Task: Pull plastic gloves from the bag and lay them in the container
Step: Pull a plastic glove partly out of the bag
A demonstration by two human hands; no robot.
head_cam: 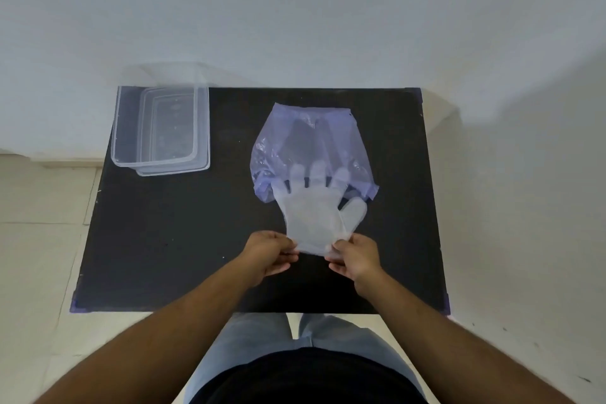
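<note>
One clear glove (314,220) — fingertips bagged

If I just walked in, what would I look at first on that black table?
First you'd spot the clear plastic glove in the middle, with its fingertips tucked in the purple bag. The left hand and right hand each pinch its cuff at the near end. At the far left corner sits a see-through container, with no glove in it that I can see.
</note>
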